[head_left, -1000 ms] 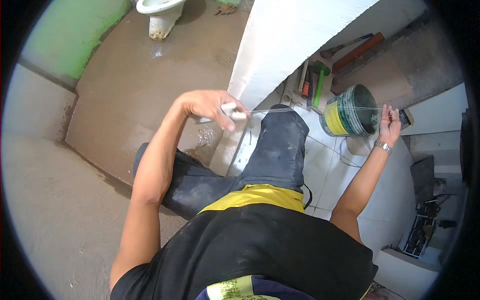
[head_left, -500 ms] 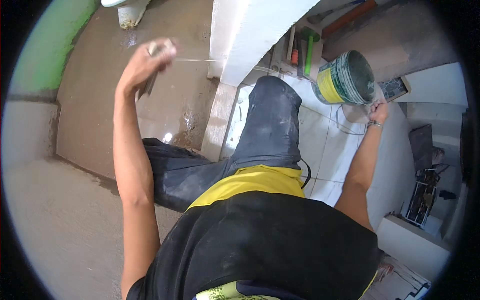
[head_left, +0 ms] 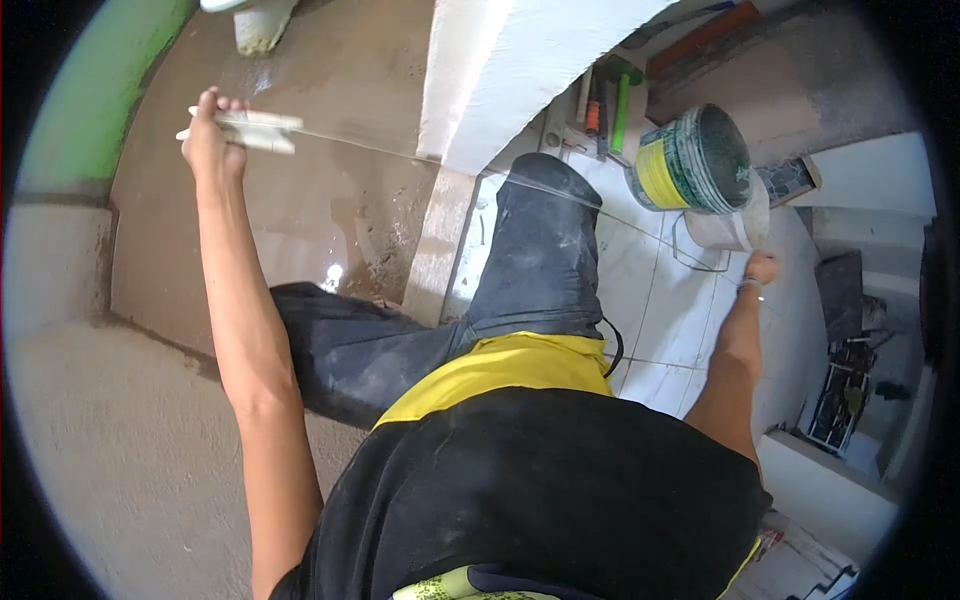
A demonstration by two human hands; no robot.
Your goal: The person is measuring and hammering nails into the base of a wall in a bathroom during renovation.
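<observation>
At the upper left, my left hand grips a pale winder, two-pronged in outline. From it a thin string stretches across my raised knee toward my right hand. That hand, at the far right, is closed on the string, just below a pale bucket. A green bucket with a yellow band stands above it, partly over the pale one in view.
A white toilet stands on the wet brown floor. A white wall divides it from white tiles. Beside the buckets lie a green-handled mallet and other tools; low concrete ledges are at the right.
My left hand has moved up and far to the left with the winder, lengthening the string. My right hand has lowered slightly from beside the green bucket and closed from its spread position.
</observation>
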